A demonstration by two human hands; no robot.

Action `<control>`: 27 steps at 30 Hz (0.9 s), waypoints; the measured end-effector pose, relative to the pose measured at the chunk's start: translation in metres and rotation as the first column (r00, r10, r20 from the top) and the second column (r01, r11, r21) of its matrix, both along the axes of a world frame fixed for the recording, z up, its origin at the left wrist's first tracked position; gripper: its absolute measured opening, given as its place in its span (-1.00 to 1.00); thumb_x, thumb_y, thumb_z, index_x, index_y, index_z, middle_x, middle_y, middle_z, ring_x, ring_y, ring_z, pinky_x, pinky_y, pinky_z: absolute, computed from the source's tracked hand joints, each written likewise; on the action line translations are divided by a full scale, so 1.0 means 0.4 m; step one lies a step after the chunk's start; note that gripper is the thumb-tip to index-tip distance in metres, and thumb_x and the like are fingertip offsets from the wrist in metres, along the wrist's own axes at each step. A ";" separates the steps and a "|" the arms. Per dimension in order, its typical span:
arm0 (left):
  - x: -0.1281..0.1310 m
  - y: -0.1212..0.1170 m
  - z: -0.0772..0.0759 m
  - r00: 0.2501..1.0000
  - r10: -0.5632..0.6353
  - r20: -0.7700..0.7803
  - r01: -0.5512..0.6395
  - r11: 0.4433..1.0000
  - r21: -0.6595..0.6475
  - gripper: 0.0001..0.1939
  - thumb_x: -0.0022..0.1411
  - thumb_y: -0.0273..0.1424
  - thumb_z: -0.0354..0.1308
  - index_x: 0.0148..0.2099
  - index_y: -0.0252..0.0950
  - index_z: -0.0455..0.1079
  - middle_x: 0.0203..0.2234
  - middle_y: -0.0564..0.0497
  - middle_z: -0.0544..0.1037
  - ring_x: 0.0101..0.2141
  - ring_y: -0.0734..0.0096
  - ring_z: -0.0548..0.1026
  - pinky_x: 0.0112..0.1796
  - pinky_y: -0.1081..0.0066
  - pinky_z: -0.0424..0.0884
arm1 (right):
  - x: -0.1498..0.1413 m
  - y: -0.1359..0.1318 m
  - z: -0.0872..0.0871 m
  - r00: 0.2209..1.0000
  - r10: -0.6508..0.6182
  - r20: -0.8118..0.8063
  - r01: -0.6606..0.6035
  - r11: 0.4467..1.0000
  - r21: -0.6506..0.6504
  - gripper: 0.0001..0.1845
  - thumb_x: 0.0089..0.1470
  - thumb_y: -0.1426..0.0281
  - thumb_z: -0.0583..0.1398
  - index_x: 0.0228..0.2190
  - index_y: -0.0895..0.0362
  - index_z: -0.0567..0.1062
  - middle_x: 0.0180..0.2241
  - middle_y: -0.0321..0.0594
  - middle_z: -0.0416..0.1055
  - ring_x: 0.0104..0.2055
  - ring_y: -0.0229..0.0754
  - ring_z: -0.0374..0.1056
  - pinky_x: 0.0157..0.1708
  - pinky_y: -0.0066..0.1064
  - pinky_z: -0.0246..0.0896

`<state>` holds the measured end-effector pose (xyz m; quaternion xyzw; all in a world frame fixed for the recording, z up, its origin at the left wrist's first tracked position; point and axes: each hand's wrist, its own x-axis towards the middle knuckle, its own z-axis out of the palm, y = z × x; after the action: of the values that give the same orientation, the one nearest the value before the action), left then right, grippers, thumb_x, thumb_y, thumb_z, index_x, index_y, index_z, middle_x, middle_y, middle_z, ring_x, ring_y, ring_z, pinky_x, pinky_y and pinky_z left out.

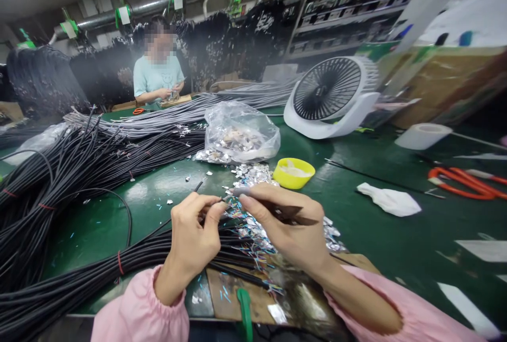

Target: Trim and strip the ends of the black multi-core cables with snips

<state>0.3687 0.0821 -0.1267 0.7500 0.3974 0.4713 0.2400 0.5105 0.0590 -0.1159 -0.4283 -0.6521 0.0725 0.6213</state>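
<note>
My left hand is closed, thumb and forefinger pinching the end of a black cable. My right hand almost meets it from the right, thumb and forefinger pressed together at the cable's tip. Across the right palm lies a dark, flat metal tool with pointed ends; the fingers partly cover it, and its exact kind is unclear. Beneath both hands, a bundle of black cables ends in thin coloured wires. Silvery foil scraps are heaped just beyond the fingertips.
Behind the scraps stand a clear plastic bag, a yellow bowl and a white fan. Orange-handled scissors lie right. More black cables fill the left. A co-worker sits across the green table.
</note>
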 end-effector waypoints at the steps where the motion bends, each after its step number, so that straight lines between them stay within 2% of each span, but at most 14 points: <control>1: 0.000 0.000 0.001 1.000 -0.003 -0.005 0.003 1.000 -0.024 -0.81 0.19 -0.43 0.04 -0.42 -0.31 0.44 -0.57 0.04 0.45 -0.53 0.52 0.38 -0.51 0.53 0.25 | -0.001 -0.002 0.001 1.000 0.003 0.007 -0.003 1.000 0.018 -0.86 0.00 0.53 0.17 -0.53 0.12 0.47 -0.62 -0.31 0.39 -0.63 -0.29 0.25 -0.67 -0.50 0.14; 4: 0.002 0.002 0.002 0.999 -0.018 0.042 0.023 0.992 -0.124 -0.74 0.20 -0.40 0.01 -0.49 -0.31 0.40 -0.62 0.04 0.42 -0.54 0.51 0.36 -0.51 0.52 0.23 | -0.005 -0.006 0.001 0.999 0.023 0.034 -0.025 0.998 0.058 -0.84 -0.01 0.57 0.17 -0.53 0.12 0.46 -0.61 -0.32 0.38 -0.62 -0.31 0.25 -0.64 -0.52 0.17; 6: 0.004 0.005 0.004 0.989 -0.057 0.138 0.091 0.964 -0.252 -0.71 0.20 -0.34 0.01 -0.52 -0.33 0.36 -0.66 0.05 0.38 -0.61 0.55 0.32 -0.59 0.53 0.18 | -0.007 -0.007 -0.003 0.998 0.024 0.056 -0.029 0.997 0.074 -0.85 -0.01 0.58 0.17 -0.50 0.13 0.47 -0.58 -0.30 0.40 -0.58 -0.31 0.29 -0.59 -0.52 0.22; 9: 0.003 0.008 0.011 0.949 -0.133 0.287 0.261 0.841 -0.473 -0.63 0.14 -0.16 0.04 -0.56 -0.34 0.28 -0.70 0.10 0.31 -0.75 0.66 0.19 -0.72 0.57 0.04 | -0.009 -0.006 -0.013 0.994 -0.029 0.102 0.019 0.995 0.095 -0.87 0.02 0.58 0.16 -0.44 0.14 0.48 -0.55 -0.26 0.42 -0.54 -0.29 0.33 -0.56 -0.51 0.25; 11: 0.000 0.009 0.016 0.924 -0.173 0.341 0.348 0.752 -0.560 -0.56 0.09 -0.07 0.06 -0.58 -0.33 0.21 -0.73 0.14 0.25 -0.79 0.70 0.14 -0.75 0.59 -0.01 | -0.008 -0.003 -0.020 0.986 -0.087 0.145 0.066 0.988 0.140 -0.87 0.03 0.59 0.16 -0.42 0.16 0.48 -0.55 -0.25 0.42 -0.54 -0.29 0.33 -0.57 -0.51 0.24; 14: -0.005 0.010 0.021 0.894 -0.225 0.387 0.430 0.678 -0.597 -0.53 0.05 -0.02 0.08 -0.59 -0.32 0.16 -0.75 0.17 0.20 -0.79 0.72 0.12 -0.76 0.60 -0.03 | -0.006 0.001 -0.025 0.972 -0.135 0.193 0.094 0.973 0.210 -0.87 0.03 0.61 0.16 -0.40 0.18 0.48 -0.54 -0.22 0.42 -0.55 -0.31 0.31 -0.55 -0.52 0.24; 18: -0.009 0.013 0.025 0.869 -0.227 0.440 0.474 0.636 -0.609 -0.52 0.02 0.01 0.11 -0.58 -0.31 0.15 -0.79 0.23 0.11 -0.81 0.73 0.04 -0.77 0.60 -0.09 | -0.005 0.003 -0.024 0.984 -0.085 0.157 0.058 0.984 0.169 -0.87 0.05 0.57 0.15 -0.40 0.17 0.49 -0.55 -0.25 0.40 -0.55 -0.31 0.31 -0.56 -0.52 0.24; 21: -0.008 0.015 0.026 0.875 -0.189 0.446 0.449 0.661 -0.601 -0.53 0.03 -0.02 0.11 -0.59 -0.30 0.13 -0.80 0.23 0.10 -0.81 0.73 0.04 -0.77 0.60 -0.09 | -0.005 0.005 -0.023 0.994 -0.031 0.100 0.024 0.997 0.069 -0.87 0.09 0.50 0.14 -0.42 0.14 0.50 -0.57 -0.27 0.40 -0.54 -0.29 0.32 -0.56 -0.51 0.25; 23: -0.007 0.015 0.027 0.885 -0.166 0.435 0.411 0.721 -0.559 -0.53 0.05 -0.02 0.10 -0.59 -0.30 0.12 -0.77 0.19 0.16 -0.80 0.72 0.08 -0.76 0.60 -0.06 | -0.003 0.007 -0.022 0.994 -0.034 0.106 0.036 0.999 -0.020 -0.86 0.12 0.39 0.15 -0.35 0.15 0.50 -0.56 -0.26 0.41 -0.54 -0.27 0.33 -0.58 -0.50 0.24; 24: -0.007 0.014 0.028 0.891 -0.153 0.427 0.385 0.753 -0.533 -0.53 0.06 -0.02 0.09 -0.59 -0.31 0.12 -0.75 0.18 0.19 -0.79 0.72 0.10 -0.76 0.60 -0.04 | 0.000 0.008 -0.021 0.991 -0.043 0.125 0.050 0.997 -0.052 -0.80 0.13 0.32 0.14 -0.29 0.17 0.50 -0.51 -0.23 0.43 -0.50 -0.25 0.36 -0.56 -0.49 0.26; 27: -0.006 0.008 0.028 0.915 -0.108 0.390 0.297 0.833 -0.466 -0.56 0.11 -0.05 0.06 -0.56 -0.32 0.19 -0.71 0.16 0.23 -0.77 0.71 0.14 -0.75 0.59 0.00 | 0.010 0.009 -0.019 0.977 -0.044 0.210 0.061 0.995 -0.074 -0.63 0.17 0.20 0.07 -0.17 0.23 0.45 -0.32 -0.10 0.46 -0.34 -0.17 0.41 -0.41 -0.41 0.33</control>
<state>0.3664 0.0855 -0.1155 0.6011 0.3771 0.4435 0.5475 0.5143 0.0627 -0.1234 -0.4750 -0.6985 0.0369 0.5339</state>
